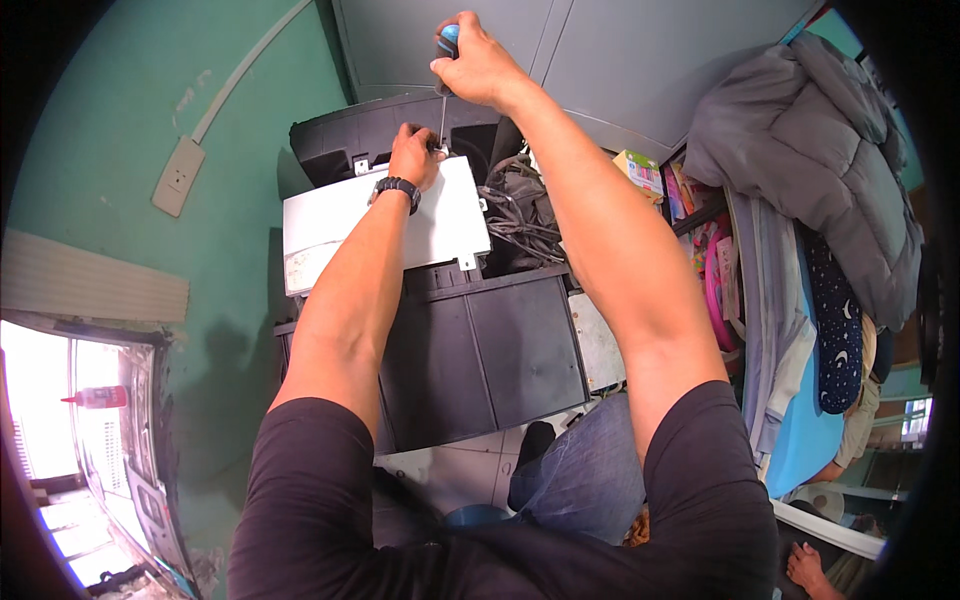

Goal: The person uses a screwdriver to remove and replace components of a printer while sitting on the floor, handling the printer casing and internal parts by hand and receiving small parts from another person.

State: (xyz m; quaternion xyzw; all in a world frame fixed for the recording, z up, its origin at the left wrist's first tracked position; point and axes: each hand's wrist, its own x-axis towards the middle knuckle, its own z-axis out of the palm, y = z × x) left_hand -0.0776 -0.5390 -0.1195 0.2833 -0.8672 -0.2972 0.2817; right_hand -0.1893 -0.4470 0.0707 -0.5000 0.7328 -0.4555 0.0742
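Observation:
My right hand (470,62) is wrapped round the blue-and-black handle of a screwdriver (447,42), whose thin shaft runs down toward a small bracket on the top edge of a flat white metal box (446,215). Beside the shaft's lower end, my left hand (415,155), wearing a black watch, has its fingers curled at that edge; what they grip is hidden. The white box rests over an open black plastic case (480,355), with a tangle of dark cables (520,210) to its right.
Grey cabinet doors (630,70) stand behind. A green wall with a socket (178,180) is left, above a bright opening. Piled bedding (800,150), boxes (640,175) and a metal plate (595,340) lie right. Someone's bare hand or foot (805,570) shows low right.

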